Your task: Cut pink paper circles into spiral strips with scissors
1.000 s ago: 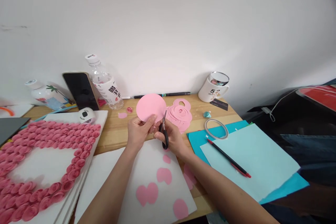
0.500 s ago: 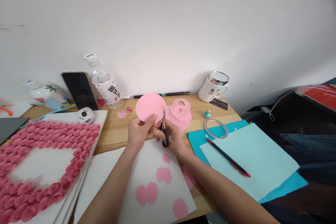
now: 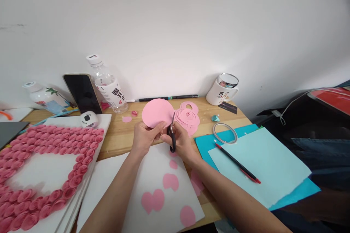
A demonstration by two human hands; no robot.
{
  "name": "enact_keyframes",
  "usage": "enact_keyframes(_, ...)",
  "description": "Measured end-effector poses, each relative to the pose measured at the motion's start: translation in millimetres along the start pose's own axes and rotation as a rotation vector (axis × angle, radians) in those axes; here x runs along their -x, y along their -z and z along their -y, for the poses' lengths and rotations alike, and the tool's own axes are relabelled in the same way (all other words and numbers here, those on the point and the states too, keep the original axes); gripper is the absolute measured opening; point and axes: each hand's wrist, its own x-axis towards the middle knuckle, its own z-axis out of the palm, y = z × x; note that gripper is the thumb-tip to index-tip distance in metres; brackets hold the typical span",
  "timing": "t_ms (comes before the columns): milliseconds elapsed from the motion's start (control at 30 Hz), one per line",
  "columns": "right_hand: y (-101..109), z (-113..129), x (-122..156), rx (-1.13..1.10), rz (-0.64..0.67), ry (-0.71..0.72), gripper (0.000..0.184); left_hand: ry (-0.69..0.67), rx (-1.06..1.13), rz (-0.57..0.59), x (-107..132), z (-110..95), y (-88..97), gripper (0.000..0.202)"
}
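Note:
My left hand [image 3: 146, 137] pinches the lower edge of a pink paper circle [image 3: 157, 112] and holds it upright above the wooden desk [image 3: 123, 134]. My right hand [image 3: 180, 142] grips small black-handled scissors [image 3: 172, 134], blades pointing up at the circle's right edge. A pile of pink spiral-cut circles [image 3: 188, 116] lies just behind my right hand. Beneath my wrists lies a white sheet [image 3: 131, 196] with several pink scraps on it.
At left a white board [image 3: 41, 169] carries a ring of pink paper roses. A phone [image 3: 82, 93], two bottles [image 3: 106, 83], a white punch [image 3: 89, 119], pens and a mug [image 3: 222, 90] line the back. A tape ring [image 3: 225, 133], blue papers [image 3: 262, 164] and a red pen lie right.
The scissors have shifted slightly along the circle's right edge and the circle has turned a little in my left hand. Everything else stays put.

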Motion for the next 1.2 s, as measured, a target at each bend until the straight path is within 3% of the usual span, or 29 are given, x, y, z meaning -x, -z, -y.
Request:
enact_keyframes(300,0.1,0.8,1.1,-0.018,0.036,-0.028,0.031,0.006,0.054,0.072,-1.7,2.8,2.2,0.031)
enact_keyframes(767,-0.3,4.6,3.9,-0.012,0.04,-0.086,0.022,-0.061,0.06,0.067,-1.1,-1.1,2.9,0.032)
enact_keyframes(933,-1.9,3.5,5.1,-0.021,0.05,-0.117,0.028,-0.01,0.078,0.142,-0.3,-1.7,3.1,0.031)
enact_keyframes(1200,-1.0,0.7,1.7,-0.031,0.004,-0.053,0.039,0.041,0.017,0.108,0.5,-3.9,3.6,0.032)
